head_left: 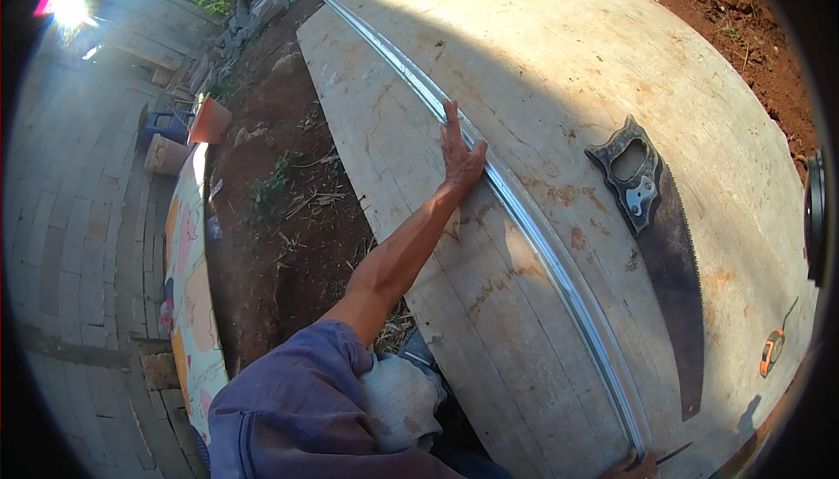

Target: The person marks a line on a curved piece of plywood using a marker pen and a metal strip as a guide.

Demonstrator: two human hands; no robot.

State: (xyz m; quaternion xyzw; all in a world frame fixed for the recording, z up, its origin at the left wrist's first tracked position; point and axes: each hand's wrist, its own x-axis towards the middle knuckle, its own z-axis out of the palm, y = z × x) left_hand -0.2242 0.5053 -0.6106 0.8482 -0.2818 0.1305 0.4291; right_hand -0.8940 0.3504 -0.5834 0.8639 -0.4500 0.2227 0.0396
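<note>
Hands met the long metal strip at two places, with clock positions counted from the middle of the view. Toward one o'clock, near the middle, the left hand was partly open, its thumb and a finger spread apart and touching the strip. Between four and five o'clock, at the near end, the right hand had its fingers at the strip; the frame edge cut it off, so how far it was open could not be told. A thin dark object lay just beside it, too small to identify.

The strip lay along the counter, running from eleven o'clock down to between four and five. Apart from it, toward three o'clock, rested a hand saw, its dark handle up and its toothed edge facing right. An orange tape measure sat at four o'clock, near the counter's edge. Beyond the counter, reddish soil showed at two o'clock, and buckets stood toward ten.
</note>
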